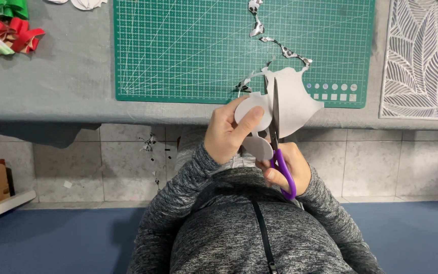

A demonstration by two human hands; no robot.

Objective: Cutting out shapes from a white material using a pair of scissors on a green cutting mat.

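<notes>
My left hand [229,132] pinches a white sheet of material [292,101] by its rounded cut lobes, thumb on top, over the near edge of the table. My right hand [287,170] grips purple-handled scissors [276,137], the blades pointing away from me and lying across the white sheet. Narrow black-and-white patterned offcut strips [282,49] trail from the sheet onto the green cutting mat [188,50].
The mat lies on a grey cloth-covered table [51,86]. Red, green and mixed-colour bows [6,28] sit at the far left. A white leaf-pattern placemat [422,56] lies at the right. Small scraps [150,144] dot the tiled floor below; a blue mat [51,238] covers the floor nearer me.
</notes>
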